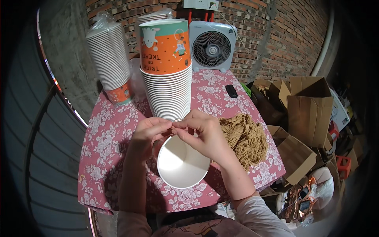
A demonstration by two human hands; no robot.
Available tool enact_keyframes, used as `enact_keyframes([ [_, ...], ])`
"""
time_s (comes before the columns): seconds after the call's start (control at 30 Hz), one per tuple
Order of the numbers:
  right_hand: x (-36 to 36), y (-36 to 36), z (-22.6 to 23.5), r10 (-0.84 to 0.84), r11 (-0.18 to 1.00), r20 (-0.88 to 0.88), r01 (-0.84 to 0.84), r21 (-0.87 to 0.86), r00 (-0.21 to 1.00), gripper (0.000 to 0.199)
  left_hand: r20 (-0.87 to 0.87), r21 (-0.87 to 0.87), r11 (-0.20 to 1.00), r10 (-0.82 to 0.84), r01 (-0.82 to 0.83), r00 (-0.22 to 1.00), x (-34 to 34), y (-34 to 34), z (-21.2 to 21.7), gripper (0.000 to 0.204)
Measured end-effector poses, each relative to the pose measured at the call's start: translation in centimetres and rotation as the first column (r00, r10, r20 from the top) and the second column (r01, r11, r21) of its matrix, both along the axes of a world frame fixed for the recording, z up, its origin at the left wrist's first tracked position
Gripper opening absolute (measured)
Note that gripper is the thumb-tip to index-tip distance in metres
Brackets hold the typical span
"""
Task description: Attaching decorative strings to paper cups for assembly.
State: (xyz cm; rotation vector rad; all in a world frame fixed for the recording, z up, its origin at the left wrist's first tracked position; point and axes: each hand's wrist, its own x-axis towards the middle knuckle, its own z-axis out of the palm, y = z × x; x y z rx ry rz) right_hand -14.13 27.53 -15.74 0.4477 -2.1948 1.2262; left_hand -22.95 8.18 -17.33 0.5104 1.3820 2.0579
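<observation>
A white-lined paper bucket stands on the table close in front of me, its open mouth tilted toward me. At its far rim, my left hand and my right hand meet with fingertips pinched together. Between them shows a small bit of thin tan cord, mostly hidden by the fingers. Just right of my right hand lies a heap of tan cords. Beyond my hands rises a tall stack of nested paper buckets, upside down, the top one orange and green with printed figures.
Plastic-wrapped bucket stacks stand at the back left. A grey box fan sits at the table's back by the brick wall. A small black object lies on the floral tablecloth. Open cardboard boxes crowd the right side.
</observation>
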Motion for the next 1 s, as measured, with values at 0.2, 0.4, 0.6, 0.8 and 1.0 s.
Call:
enact_keyframes([
  [0.2,-0.7,0.4,-0.5,0.017,1.000,0.050,-0.016,-0.025,0.999,0.014,-0.097,-0.135,0.990,0.024,-0.037,0.995,-0.9,0.1,-0.8,0.015],
  [0.4,-1.8,0.6,-1.0,0.088,0.986,0.066,-0.078,-0.149,0.994,0.014,-0.171,-0.126,0.992,-0.036,0.014,0.985,-0.6,0.1,-0.6,0.012],
  [0.6,-1.4,0.7,-0.8,0.042,0.996,0.049,-0.038,-0.077,0.998,0.012,-0.215,-0.175,0.984,-0.014,-0.024,0.977,-0.4,0.3,-0.3,0.015],
  [0.8,-1.3,0.2,-0.6,-0.004,0.997,-0.092,0.012,0.078,0.996,0.013,-0.061,-0.113,0.990,0.074,-0.080,0.995,-0.8,-0.1,-0.4,0.023],
  [1.0,-2.1,0.1,-1.5,0.013,0.990,-0.190,0.014,0.138,0.982,0.015,-0.097,-0.161,0.987,-0.025,0.009,0.995,-1.4,-0.3,-0.7,0.023],
])
